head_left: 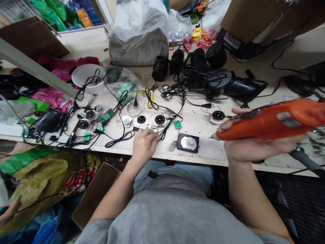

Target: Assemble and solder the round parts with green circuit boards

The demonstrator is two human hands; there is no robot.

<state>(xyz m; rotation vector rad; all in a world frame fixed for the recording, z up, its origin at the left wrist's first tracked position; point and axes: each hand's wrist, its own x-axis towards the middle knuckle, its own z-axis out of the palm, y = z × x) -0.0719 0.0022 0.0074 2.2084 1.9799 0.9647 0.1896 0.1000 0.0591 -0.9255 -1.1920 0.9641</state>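
Observation:
My right hand (pixel 241 149) is wrapped round an orange electric screwdriver (pixel 269 123), held level over the right of the bench with its bit pointing left. My left hand (pixel 145 144) rests near the front edge, fingers curled down beside a small white part (pixel 150 126) and black cable; what the fingertips hold is hidden. Between my hands lies a black square base with a silver disc-shaped unit (pixel 189 142) on it. A green circuit board (pixel 177 124) sits just behind, wired to it. Round black-faced discs (pixel 159 119) lie past my left hand, and another (pixel 218 115) beyond the screwdriver's bit.
Black lamp-like housings (pixel 198 61) with tangled cords stand at the back. Yellow-handled pliers (pixel 151 99) lie among cables near a white bowl (pixel 87 76). A large grey-white bag (pixel 139 37) and a cardboard box (pixel 254 23) stand behind. Another person's hand (pixel 11 211) shows at lower left.

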